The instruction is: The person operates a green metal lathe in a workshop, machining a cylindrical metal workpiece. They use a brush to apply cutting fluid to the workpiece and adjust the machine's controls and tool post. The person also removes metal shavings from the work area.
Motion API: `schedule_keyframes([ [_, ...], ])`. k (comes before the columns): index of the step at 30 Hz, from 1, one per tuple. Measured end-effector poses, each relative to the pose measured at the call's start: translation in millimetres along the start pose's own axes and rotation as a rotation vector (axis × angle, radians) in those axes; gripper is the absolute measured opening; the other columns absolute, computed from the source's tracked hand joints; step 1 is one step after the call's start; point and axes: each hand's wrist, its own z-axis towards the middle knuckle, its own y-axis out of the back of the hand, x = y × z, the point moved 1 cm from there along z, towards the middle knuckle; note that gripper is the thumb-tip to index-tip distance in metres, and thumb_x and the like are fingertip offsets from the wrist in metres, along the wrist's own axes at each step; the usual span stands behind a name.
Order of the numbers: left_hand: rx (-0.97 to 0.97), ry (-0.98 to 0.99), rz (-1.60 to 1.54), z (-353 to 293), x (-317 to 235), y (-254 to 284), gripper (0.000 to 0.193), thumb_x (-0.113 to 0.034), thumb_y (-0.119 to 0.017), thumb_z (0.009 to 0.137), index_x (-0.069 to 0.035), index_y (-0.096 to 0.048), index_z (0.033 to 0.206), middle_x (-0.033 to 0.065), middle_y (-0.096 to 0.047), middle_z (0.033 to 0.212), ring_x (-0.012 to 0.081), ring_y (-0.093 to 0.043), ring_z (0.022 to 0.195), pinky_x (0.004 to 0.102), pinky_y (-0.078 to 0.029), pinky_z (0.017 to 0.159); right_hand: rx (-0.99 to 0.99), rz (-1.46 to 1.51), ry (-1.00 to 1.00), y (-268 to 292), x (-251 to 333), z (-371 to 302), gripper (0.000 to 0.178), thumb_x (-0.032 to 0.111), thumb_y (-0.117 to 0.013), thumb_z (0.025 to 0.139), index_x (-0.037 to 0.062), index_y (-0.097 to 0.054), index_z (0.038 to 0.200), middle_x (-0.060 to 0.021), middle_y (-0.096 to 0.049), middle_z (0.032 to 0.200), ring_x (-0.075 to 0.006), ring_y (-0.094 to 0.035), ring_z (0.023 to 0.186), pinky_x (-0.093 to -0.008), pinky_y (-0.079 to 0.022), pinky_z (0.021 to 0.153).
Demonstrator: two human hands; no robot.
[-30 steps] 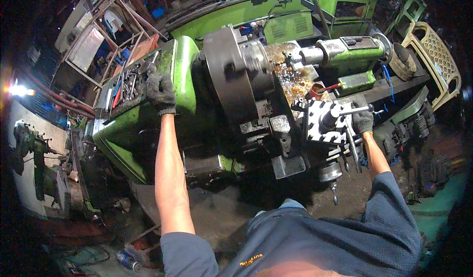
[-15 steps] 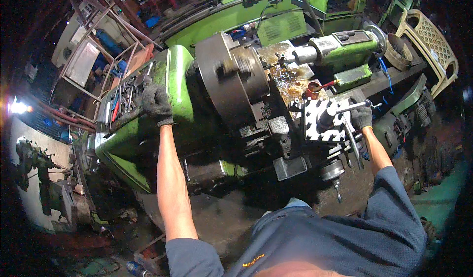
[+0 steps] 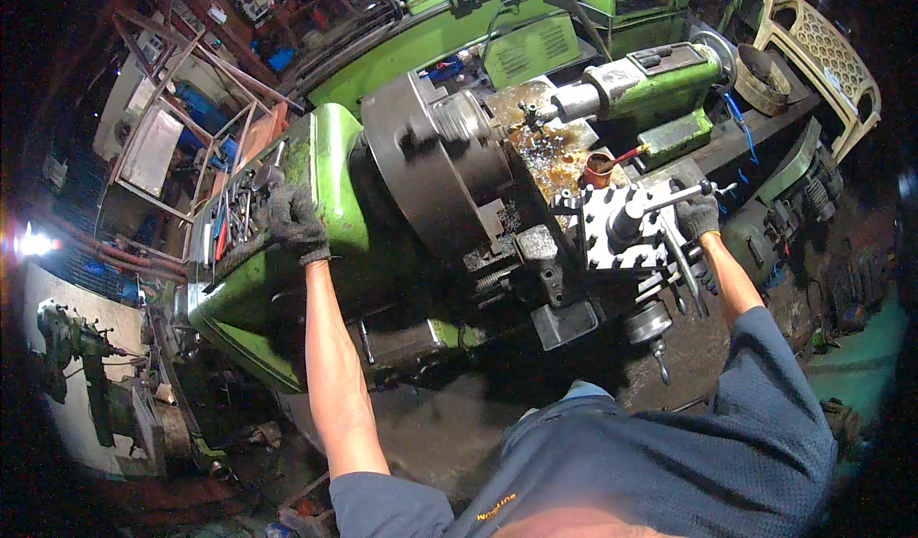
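Note:
My left hand (image 3: 295,224), in a dark grey knit glove, rests on top of the green lathe headstock (image 3: 337,179), beside a pile of hand tools (image 3: 239,203). Its fingers look spread over the surface. My right hand (image 3: 699,215), gloved too, is curled at the lever (image 3: 674,197) of the tool post (image 3: 612,232). What its fingers hold is hidden. Between my hands sits the large steel chuck (image 3: 411,155), with a round, blurred workpiece (image 3: 459,117) at its face. A small reddish pot (image 3: 599,170) with a brush (image 3: 626,156) stands behind the tool post.
Oily chips (image 3: 550,146) cover the bed below the green tailstock (image 3: 650,88). A handwheel (image 3: 650,323) juts toward my body. A beige plastic chair (image 3: 827,74) stands at far right, a metal frame (image 3: 158,146) at far left. Another green machine (image 3: 531,45) stands behind.
The whole view has shifted slightly. The chuck's and workpiece's blurred markings look different, as if turning. Both hands stay at about the same spots on the lathe.

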Motion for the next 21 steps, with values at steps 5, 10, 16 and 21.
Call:
schedule_keyframes([
  [5,-0.018,-0.057,0.066,2.2,-15.9,-0.1,0.023,-0.026,-0.063,0.096,-0.004,-0.065,0.089,0.0110,-0.066,0.089,0.0311,-0.064,0.088,0.0407,-0.050,0.090,-0.109,0.015,0.084,15.2,3.9,2.4,0.033,0.016,-0.055,0.092,0.0135,-0.065,0.124,-0.0156,-0.066,0.121,-0.0403,-0.060,0.108,-0.0468,-0.049,0.093],
  [10,0.022,-0.051,0.032,5.1,-22.8,-2.5,0.024,-0.026,-0.064,0.095,-0.003,-0.067,0.093,0.0127,-0.068,0.093,0.0315,-0.065,0.091,0.0419,-0.050,0.090,0.070,0.211,-0.175,23.0,5.6,4.7,0.032,0.016,-0.058,0.090,0.0136,-0.066,0.121,-0.0113,-0.066,0.124,-0.0364,-0.060,0.112,-0.0468,-0.049,0.094],
  [16,0.018,-0.009,0.085,-4.5,2.4,2.9,0.024,-0.026,-0.065,0.092,-0.003,-0.069,0.096,0.0143,-0.071,0.099,0.0312,-0.066,0.093,0.0422,-0.051,0.087,-0.120,0.162,-0.011,20.3,6.5,7.4,0.030,0.019,-0.058,0.091,0.0134,-0.065,0.120,-0.0138,-0.068,0.118,-0.0359,-0.061,0.108,-0.0470,-0.048,0.095],
  [21,0.003,-0.028,0.082,-0.6,-5.2,-0.1,0.027,-0.030,-0.064,0.095,-0.003,-0.067,0.091,0.0129,-0.068,0.090,0.0322,-0.066,0.090,0.0431,-0.051,0.089,-0.122,0.226,-0.077,16.5,5.0,5.2,0.030,0.021,-0.057,0.092,0.0132,-0.065,0.120,-0.0146,-0.068,0.116,-0.0363,-0.062,0.106,-0.0473,-0.048,0.094],
])
